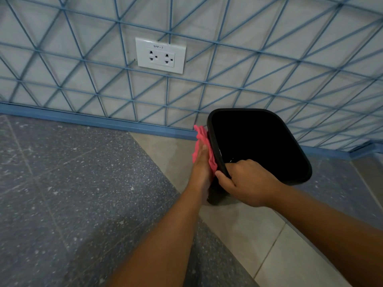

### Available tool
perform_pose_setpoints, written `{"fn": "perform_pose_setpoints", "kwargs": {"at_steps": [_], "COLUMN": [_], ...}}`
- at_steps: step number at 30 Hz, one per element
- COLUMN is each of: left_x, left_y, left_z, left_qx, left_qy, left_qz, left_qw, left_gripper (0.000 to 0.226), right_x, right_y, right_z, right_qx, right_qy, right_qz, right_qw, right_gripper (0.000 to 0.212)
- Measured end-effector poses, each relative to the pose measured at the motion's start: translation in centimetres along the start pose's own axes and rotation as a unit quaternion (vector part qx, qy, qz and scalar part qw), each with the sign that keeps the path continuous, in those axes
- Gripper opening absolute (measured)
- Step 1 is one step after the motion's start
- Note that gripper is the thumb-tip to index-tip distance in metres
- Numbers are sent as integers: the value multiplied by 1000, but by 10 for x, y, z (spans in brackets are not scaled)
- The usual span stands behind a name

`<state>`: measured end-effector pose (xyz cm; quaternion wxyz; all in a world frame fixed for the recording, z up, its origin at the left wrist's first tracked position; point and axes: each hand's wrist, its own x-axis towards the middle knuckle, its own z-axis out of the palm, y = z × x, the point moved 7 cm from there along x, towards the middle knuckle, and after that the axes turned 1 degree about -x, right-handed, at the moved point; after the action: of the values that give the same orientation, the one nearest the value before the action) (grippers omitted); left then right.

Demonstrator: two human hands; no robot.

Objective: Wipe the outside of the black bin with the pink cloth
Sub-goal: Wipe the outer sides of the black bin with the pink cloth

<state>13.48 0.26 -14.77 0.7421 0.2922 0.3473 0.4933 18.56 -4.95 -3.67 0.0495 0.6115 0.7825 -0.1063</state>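
Observation:
The black bin (pixel 259 141) stands on the floor by the wall, its open top facing me and its inside dark. My left hand (pixel 202 162) lies flat against the bin's left outer side, pressing the pink cloth (pixel 202 134) onto it. Part of the cloth sticks out beyond my fingertips. My right hand (pixel 246 181) grips the bin's near rim at its left corner, fingers curled inside and thumb outside. The bin's lower body is mostly hidden behind my hands.
A wall with a blue diagonal line pattern and a blue skirting (pixel 83 119) runs behind the bin. A white double socket (pixel 160 55) sits on the wall at upper left. The floor is grey speckled (pixel 72 183) on the left and pale tiled (pixel 259 235) under the bin.

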Motion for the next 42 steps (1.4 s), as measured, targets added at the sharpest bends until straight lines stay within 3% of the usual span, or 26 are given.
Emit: {"fn": "perform_pose_setpoints", "kwargs": {"at_steps": [4,8,13,17,21,23,26,29,31,32,34,35,38,41,42], "left_x": [10,21,9,11,8,16,17,1,-3,-1,6,4,-4,-14,-12], "left_y": [-16,-4,-19,-20,-3,-8,-4,-4,-9,-8,2,10,3,-7,-6], "left_z": [-2,-10,-6,-11,1,-4,-9,-2,-4,-5,-3,0,5,1,-4], "left_qx": [-27,37,13,-2,24,21,-6,7,16,19,39,55,22,41,52], "left_qy": [7,37,-4,36,36,32,43,40,57,53,36,34,35,23,37], "left_qz": [-34,-23,-22,-27,47,23,-6,26,24,10,5,3,36,42,42], "left_qw": [999,998,1000,999,998,999,999,999,998,998,999,998,999,998,997], "left_gripper": [37,68,50,80,39,38,69,43,38,42,76,82,57,90,89], "right_x": [1,2,0,1,1,2,2,2,2,2,3,4,2,2,2], "right_y": [1,2,-1,-1,-1,1,2,0,0,0,1,1,-1,-1,-1], "right_z": [1,1,0,0,0,2,3,2,2,2,1,1,0,0,0], "right_qx": [-6,-9,-23,-30,-17,-11,-14,-18,-15,-18,-25,-24,-19,-25,-29], "right_qy": [5,2,7,2,-2,-8,-6,-1,-5,-4,1,3,2,2,1], "right_qz": [0,11,-9,-7,-13,-9,-1,-11,-12,-10,-4,-3,-8,-10,-7], "right_qw": [1000,1000,1000,1000,1000,1000,1000,1000,1000,1000,1000,1000,1000,1000,1000], "right_gripper": [42,42,39,36,35,35,36,35,35,36,35,35,33,33,32]}}
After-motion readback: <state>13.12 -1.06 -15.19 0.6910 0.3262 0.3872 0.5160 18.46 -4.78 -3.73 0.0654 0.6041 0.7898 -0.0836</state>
